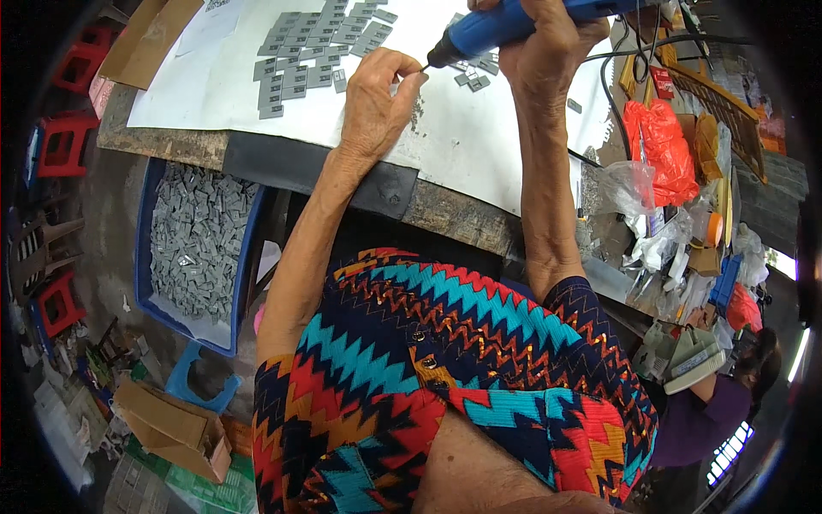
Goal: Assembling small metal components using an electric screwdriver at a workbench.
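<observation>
My right hand [552, 47] is wrapped round a blue electric screwdriver [486, 34] with a black nose, held slantwise over the white-covered table. Its thin bit points down and left, reaching the fingertips of my left hand [377, 98]. Thumb and forefinger of that hand are pinched together at the bit's tip; whatever lies between them is too small or hidden to name. Left of it, small grey plastic parts [295, 77] lie in overlapping rows on the white sheet [205, 86]. A few loose grey pieces [476, 83] rest below the screwdriver.
A blue bin [233, 330] heaped with grey parts [197, 248] stands below the table's left edge. Black cables [610, 94], a red plastic bag [661, 150] and clutter crowd the right side. Red stools [67, 141] and a cardboard box [167, 428] are at left. Another person [706, 420] is at lower right.
</observation>
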The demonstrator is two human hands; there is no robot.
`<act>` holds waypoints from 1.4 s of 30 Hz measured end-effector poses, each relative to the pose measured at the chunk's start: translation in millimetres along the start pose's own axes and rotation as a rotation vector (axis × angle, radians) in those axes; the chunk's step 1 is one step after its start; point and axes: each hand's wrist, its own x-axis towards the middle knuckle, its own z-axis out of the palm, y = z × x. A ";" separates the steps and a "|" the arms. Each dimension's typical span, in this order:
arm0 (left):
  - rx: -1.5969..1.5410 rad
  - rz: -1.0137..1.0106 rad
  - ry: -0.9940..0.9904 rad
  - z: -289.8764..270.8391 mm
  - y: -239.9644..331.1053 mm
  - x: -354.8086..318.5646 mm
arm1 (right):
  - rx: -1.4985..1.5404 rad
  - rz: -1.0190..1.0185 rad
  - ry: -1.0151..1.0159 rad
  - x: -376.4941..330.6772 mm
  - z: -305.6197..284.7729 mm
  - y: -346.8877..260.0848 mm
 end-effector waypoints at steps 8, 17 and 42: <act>-0.038 -0.016 -0.003 0.1 3.4 -0.3 | 0.026 -0.026 -0.008 -0.5 3.6 -2.9; 0.028 0.011 0.170 -23.6 7.2 -3.6 | 0.058 0.034 0.040 -1.6 8.1 -12.3; 0.564 -0.142 0.107 -50.5 -6.5 -24.2 | -0.007 -0.027 0.023 -0.2 8.2 -16.3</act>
